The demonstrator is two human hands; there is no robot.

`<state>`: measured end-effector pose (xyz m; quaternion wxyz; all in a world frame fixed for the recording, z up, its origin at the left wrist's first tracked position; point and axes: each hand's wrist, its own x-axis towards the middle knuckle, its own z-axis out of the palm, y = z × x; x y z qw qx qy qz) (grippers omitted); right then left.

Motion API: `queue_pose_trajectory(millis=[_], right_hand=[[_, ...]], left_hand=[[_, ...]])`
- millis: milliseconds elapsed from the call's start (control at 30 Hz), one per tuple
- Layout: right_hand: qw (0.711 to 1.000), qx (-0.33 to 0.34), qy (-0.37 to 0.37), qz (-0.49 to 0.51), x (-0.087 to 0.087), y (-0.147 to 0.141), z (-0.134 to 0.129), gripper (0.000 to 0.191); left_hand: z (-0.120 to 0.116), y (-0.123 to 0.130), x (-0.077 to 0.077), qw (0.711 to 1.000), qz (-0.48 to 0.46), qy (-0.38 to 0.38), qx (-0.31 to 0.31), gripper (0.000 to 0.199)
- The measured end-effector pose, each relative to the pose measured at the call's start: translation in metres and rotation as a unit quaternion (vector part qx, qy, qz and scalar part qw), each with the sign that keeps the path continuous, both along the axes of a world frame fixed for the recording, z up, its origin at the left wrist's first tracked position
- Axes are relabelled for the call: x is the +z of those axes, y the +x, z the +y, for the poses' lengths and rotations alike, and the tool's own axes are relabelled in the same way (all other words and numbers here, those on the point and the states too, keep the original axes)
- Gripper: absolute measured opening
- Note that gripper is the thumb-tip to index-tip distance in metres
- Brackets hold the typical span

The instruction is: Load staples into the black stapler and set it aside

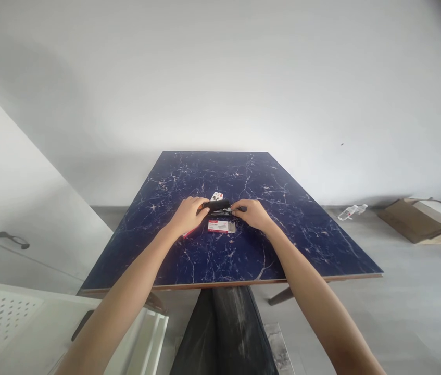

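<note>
A black stapler (pixel 219 207) lies in the middle of the dark blue marbled table (pixel 302 229). My left hand (pixel 188 214) grips its left end, fingers curled over the top. My right hand (pixel 252 214) pinches the stapler's right end with the fingertips. Just in front of the stapler lies a small red and white staple box (pixel 221 226). A second small white and red box (pixel 216 196) peeks out behind the stapler. Something red shows under my left wrist; I cannot tell what it is.
A white perforated chair (pixel 13 323) stands at the lower left, beside a white cabinet with a dark handle (pixel 12 239). On the floor to the right lie a plastic bottle (pixel 352 211) and flat cardboard boxes (pixel 425 220). My dark trousers (pixel 224 333) show below the table's edge.
</note>
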<state>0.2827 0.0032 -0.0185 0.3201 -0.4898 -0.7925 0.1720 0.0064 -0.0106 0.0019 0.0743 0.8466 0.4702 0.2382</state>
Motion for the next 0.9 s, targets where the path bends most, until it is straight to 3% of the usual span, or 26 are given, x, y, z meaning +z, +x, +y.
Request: queue_pose_trajectory(millis=[467,767,900], right_hand=[[0.995,-0.013,-0.076,0.057,-0.003,0.001,0.007,0.012],[0.999,0.023,-0.032,-0.021,0.006,0.002,0.0,0.015],[0.999,0.008,-0.007,-0.051,0.009,-0.003,-0.005,0.015]], left_hand=[[-0.002,0.001,0.004,1.0,-0.005,-0.007,0.002,0.036],[-0.001,0.001,0.002,1.0,0.003,-0.015,0.001,0.036],[-0.001,0.002,0.001,1.0,0.003,-0.015,0.0,0.035]])
